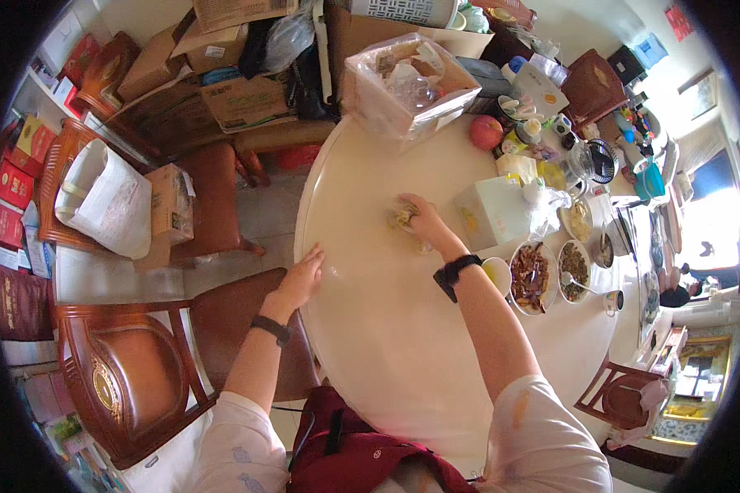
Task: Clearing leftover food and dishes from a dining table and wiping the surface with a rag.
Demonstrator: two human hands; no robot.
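My right hand (pixel 420 219) is over the pale round table (pixel 401 320), its fingers closed on a crumpled, light-coloured cloth or wad (pixel 403 214) that rests against the tabletop. What the wad is made of cannot be told. My left hand (pixel 305 276) lies at the table's left edge, fingers extended, holding nothing. Beyond the right hand stands a pale green box (pixel 499 209). Right of my right wrist are a yellowish bowl (pixel 496 275), a plate of reddish-brown food (pixel 532 277) and a dish of chopped food (pixel 573 271) with a white spoon in it.
A plastic-wrapped box (pixel 410 86) and a red apple (pixel 486 132) sit at the table's far side. Jars and a glass pitcher (pixel 579 163) crowd the far right. Wooden chairs (pixel 135 363) stand at the left, one bearing a white bag (pixel 108 197). Cardboard boxes (pixel 246 101) are stacked behind.
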